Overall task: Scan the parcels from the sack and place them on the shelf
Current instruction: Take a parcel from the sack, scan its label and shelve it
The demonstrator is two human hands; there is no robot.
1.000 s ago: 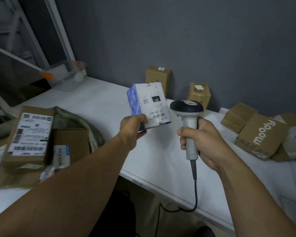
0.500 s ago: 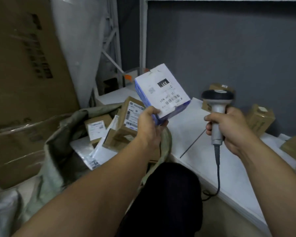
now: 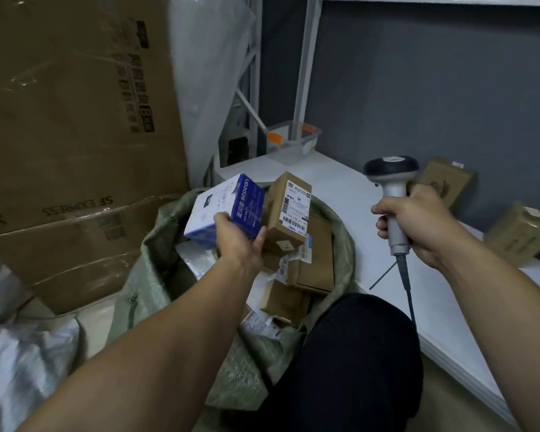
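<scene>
1. While hovering over the green sack (image 3: 150,269), grips a blue-and-white parcel (image 3: 225,201) in the left hand (image 3: 239,241), fingers curled round it;
2. clasps a barcode scanner (image 3: 391,173) upright in the right hand (image 3: 418,222), fingers wrapped round its handle, above the white shelf (image 3: 334,188).

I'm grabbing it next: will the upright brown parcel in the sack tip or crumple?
Probably tippy: the brown parcel stands on end, tilted, atop loose boxes in the sack. Likely stiff: its cardboard edges look square and uncrushed. Its weight cannot be told.
</scene>
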